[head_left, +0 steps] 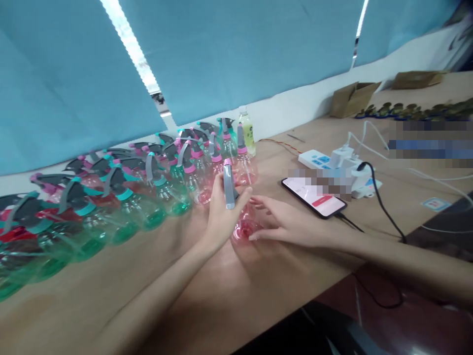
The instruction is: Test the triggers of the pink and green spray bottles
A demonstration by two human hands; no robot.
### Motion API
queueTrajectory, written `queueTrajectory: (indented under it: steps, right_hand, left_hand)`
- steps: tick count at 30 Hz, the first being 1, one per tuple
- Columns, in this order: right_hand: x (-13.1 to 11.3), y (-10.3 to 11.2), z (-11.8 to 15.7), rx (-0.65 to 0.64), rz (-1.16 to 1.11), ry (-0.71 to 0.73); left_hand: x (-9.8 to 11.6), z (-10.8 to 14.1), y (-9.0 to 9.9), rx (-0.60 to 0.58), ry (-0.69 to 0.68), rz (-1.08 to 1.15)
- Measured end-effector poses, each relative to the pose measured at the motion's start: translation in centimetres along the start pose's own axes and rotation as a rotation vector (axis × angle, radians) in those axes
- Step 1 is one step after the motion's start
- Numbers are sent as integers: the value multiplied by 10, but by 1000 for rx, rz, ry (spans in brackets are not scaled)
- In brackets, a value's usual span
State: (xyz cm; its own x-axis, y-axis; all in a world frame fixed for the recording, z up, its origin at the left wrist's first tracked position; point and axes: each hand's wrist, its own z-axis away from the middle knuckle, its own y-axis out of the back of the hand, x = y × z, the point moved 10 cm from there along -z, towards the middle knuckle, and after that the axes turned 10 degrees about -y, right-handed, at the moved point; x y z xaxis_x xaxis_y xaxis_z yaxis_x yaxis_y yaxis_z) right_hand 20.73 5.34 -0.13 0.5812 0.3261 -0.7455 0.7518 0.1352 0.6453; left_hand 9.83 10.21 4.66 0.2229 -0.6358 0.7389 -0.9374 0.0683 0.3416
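Note:
A pink-tinted spray bottle (pixel 244 230) with a grey trigger head stands on the table in front of me, its lever facing me. My left hand (pixel 221 209) is closed around the top of this bottle, just below the head, and hides its neck. On the bottle's right side is my right hand (pixel 286 219), thumb and fingers apart and curved toward the clear body. Its fingertips are at or very near the plastic; contact cannot be made out. Just behind stand more pink spray bottles (pixel 247 170).
Rows of green and pink spray bottles (pixel 125 209) line the left along the wall. A yellow-green drink bottle (pixel 247 132) stands at the back. To the right are a phone (pixel 314 197), a white power strip (pixel 314 159) with plugs and cables, and a cardboard box (pixel 351 101).

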Motion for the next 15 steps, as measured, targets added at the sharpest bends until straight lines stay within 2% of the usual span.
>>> queueTrajectory:
  steps: [7, 11, 15]
  right_hand:
    - [16, 9, -2, 133, -77, -25]
    - [33, 14, -4, 214, -65, -94]
    - [32, 23, -7, 233, 70, -14]
  left_hand:
    - [-7, -15, -41, -32, -6, 56]
    - [-3, -26, -53, -33, -19, 47]
    - [3, -32, -60, -141, 3, -36]
